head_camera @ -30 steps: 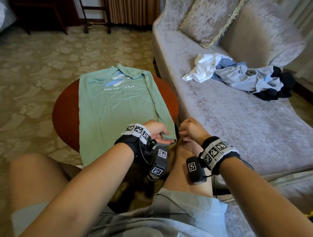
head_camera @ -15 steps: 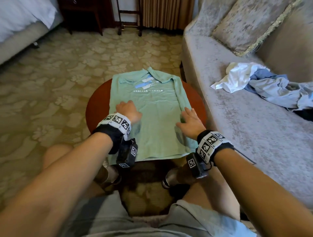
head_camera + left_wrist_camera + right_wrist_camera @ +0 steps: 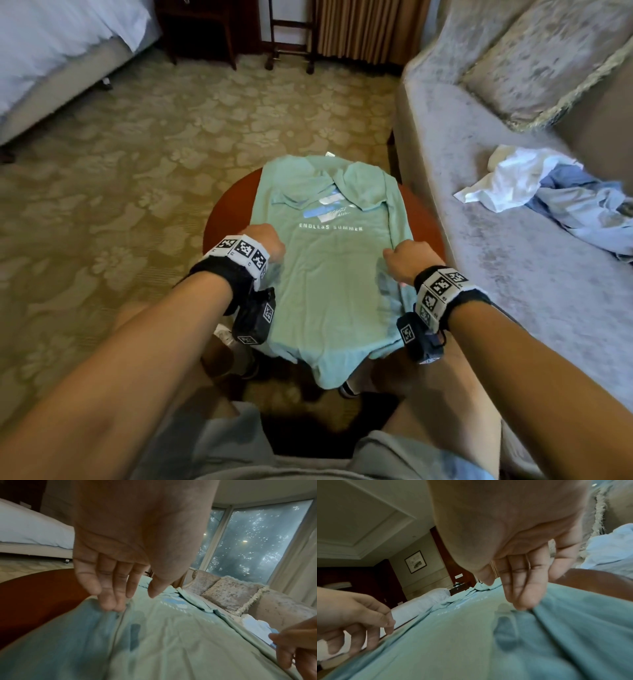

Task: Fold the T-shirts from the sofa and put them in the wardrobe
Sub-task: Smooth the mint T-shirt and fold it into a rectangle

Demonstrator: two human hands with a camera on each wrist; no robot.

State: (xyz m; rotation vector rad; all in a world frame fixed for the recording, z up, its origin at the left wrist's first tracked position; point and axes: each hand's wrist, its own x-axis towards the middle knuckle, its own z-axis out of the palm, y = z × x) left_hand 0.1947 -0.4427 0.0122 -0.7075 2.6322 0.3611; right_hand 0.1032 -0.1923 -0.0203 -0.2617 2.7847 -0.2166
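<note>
- While the head view is being read, the green T-shirt (image 3: 329, 274) is being seen spread lengthwise on the round wooden table (image 3: 424, 226), both long sides already turned in and the near hem hanging off the near edge.
- The left hand (image 3: 265, 240) is being set on the shirt's left folded edge and the right hand (image 3: 407, 258) on its right folded edge; the fingers are being hidden under the knuckles here, so the grip cannot be told from this view.
- More crumpled garments (image 3: 548, 192) are being left in a heap on the sofa (image 3: 496, 308), at the right.
- In the left wrist view, the left fingertips (image 3: 109, 601) are being pressed down into a ridge of cloth at the left edge, the thumb apart and not closing on it: a fairly straight hand, gathering but not yet pinching.
- In the right wrist view, the right fingertips (image 3: 524, 601) are being bunched narrowly against a raised fold at the right edge; whether cloth is being pinched cannot be told.
- As a judgement, a crosswise fold is being prepared. If only the top layer is being caught, the tucked sides could be pulled open; the overhanging hem could be dragging the shirt off the table.
</note>
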